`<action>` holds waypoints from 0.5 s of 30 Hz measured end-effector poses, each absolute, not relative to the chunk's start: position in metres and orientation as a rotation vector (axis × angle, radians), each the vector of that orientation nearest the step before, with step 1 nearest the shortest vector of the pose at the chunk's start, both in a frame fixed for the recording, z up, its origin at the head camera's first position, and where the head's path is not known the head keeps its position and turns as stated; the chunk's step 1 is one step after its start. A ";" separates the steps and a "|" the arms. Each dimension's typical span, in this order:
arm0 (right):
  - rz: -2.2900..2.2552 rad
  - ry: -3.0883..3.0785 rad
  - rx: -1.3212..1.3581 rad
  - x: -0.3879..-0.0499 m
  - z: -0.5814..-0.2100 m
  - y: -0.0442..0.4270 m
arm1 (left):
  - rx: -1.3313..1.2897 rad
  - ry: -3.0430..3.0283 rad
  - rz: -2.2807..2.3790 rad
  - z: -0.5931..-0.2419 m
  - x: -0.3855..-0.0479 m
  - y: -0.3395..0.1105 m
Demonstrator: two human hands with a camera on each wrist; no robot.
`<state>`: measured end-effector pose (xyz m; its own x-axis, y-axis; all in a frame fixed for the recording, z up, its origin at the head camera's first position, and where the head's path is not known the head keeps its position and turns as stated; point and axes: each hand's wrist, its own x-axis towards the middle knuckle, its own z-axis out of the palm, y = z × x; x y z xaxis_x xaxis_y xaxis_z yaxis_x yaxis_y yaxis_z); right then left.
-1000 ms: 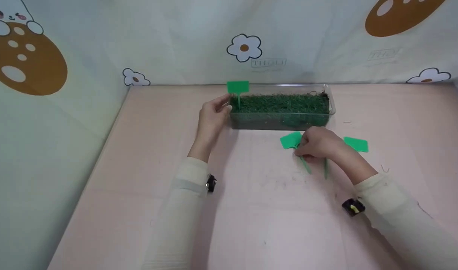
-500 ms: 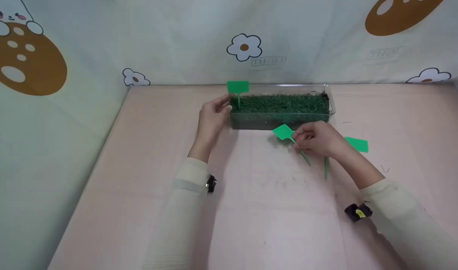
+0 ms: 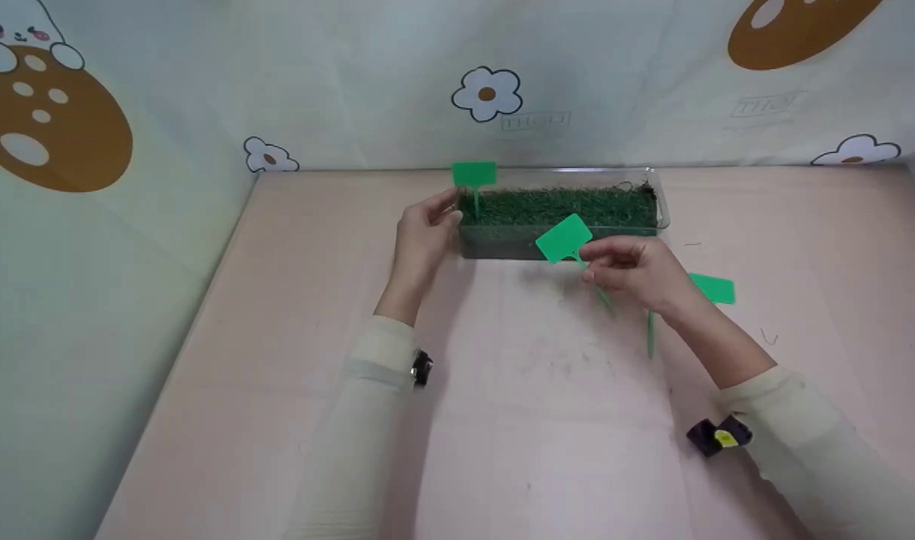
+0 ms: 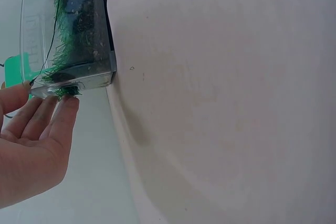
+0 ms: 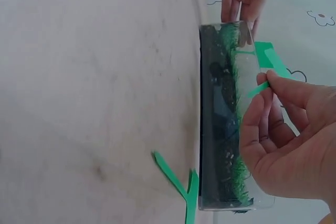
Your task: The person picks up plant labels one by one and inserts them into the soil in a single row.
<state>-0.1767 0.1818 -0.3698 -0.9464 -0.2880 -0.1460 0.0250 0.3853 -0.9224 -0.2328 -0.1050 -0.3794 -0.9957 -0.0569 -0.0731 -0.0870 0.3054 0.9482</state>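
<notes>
A clear plastic planter box (image 3: 559, 244) of green grass stands against the back wall, with dark soil visible through its side. My left hand (image 3: 425, 240) holds its left end, thumb near the rim and fingers against the end wall in the left wrist view. One green plant label (image 3: 475, 174) stands upright in the grass at that end. My right hand (image 3: 641, 274) pinches the stem of another green plant label (image 3: 564, 238) between thumb and fingers, raised in front of the box with its plate tilted. Behind my right hand, a further green label (image 3: 712, 289) lies on the table.
A green stem (image 3: 651, 334) lies on the table below my right hand; whether it belongs to the label beside it I cannot tell. Dark specks and small loose strands mark the pink tabletop (image 3: 532, 450). A patterned cloth wall (image 3: 367, 97) closes off the back.
My right hand has lifted the green plant label off the table and moved it up toward the box's front, turning its plate. My left hand has stayed at the box's left end.
</notes>
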 end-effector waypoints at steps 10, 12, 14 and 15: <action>-1.758 2.176 -0.171 -0.181 -0.361 0.171 | -0.137 2.511 1.851 -0.380 -0.233 -0.105; -1.773 2.164 -0.162 -0.182 -0.358 0.168 | -0.136 2.506 1.854 -0.380 -0.234 -0.105; -1.782 2.166 -0.159 -0.184 -0.356 0.166 | -0.137 2.509 1.852 -0.380 -0.234 -0.104; -1.782 2.173 -0.161 -0.185 -0.355 0.164 | -0.141 2.506 1.853 -0.380 -0.234 -0.104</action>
<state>-0.1852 0.1644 -0.3553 -0.9406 -0.2895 -0.1773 0.1172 0.2135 -0.9699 -0.2341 -0.1039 -0.3796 -0.9957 -0.0597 -0.0707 -0.0851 0.2903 0.9531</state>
